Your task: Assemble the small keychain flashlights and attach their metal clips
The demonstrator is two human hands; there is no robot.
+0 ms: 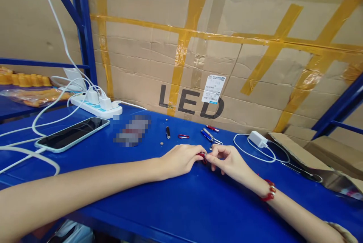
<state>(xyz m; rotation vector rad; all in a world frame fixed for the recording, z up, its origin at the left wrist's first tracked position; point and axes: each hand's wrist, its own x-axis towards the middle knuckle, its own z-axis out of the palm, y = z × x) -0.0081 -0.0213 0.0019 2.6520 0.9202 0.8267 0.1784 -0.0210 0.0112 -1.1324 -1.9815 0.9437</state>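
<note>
My left hand (181,160) and my right hand (227,160) meet on the blue table (176,205), fingertips pinched together on a small red part (202,155) between them. Most of that part is hidden by my fingers. Just beyond my hands lie a red carabiner clip (183,136), a small dark cylinder (168,132), a tiny round metal piece (162,143), and a cluster of blue and red small flashlight parts (210,134). A red bead bracelet (269,192) sits on my right wrist.
A phone (72,133) lies at the left with a white cable. A white power strip (95,107) with chargers sits behind it. A white charger and cable (256,139) lie right. A taped cardboard wall marked LED (227,58) backs the table. Cardboard pieces (317,156) lie far right.
</note>
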